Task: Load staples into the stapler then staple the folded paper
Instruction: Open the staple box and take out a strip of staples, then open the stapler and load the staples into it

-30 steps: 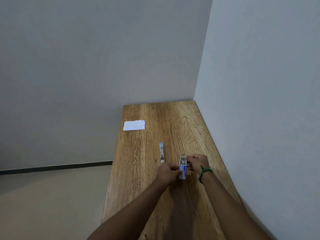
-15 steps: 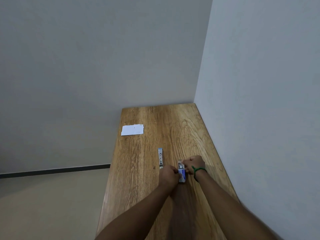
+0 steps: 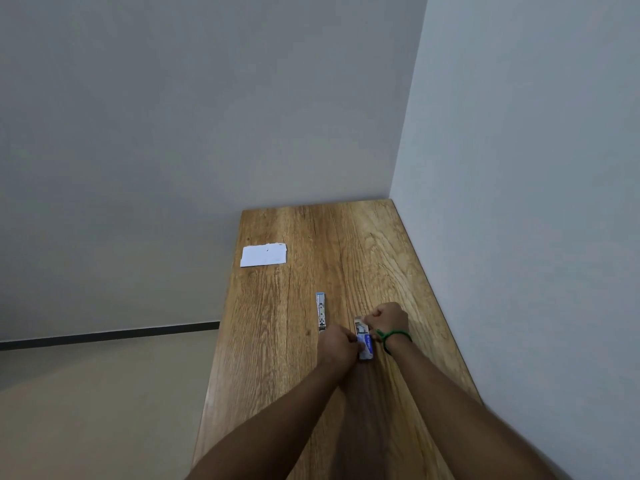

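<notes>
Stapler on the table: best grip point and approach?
Pinch the stapler across its narrow width at mid-length, coming from above. It lies flat and slim on the table, long axis running away from the person, far end clear; the left hand crowds its near end.

Stapler [image 3: 321, 311], staple box [image 3: 365, 345], folded paper [image 3: 264, 260]

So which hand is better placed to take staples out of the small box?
Probably the right hand: its fingers sit at the open far end of the blue staple box, while the left hand grips the box's near side, steadying it. The stapler lies untouched.
</notes>
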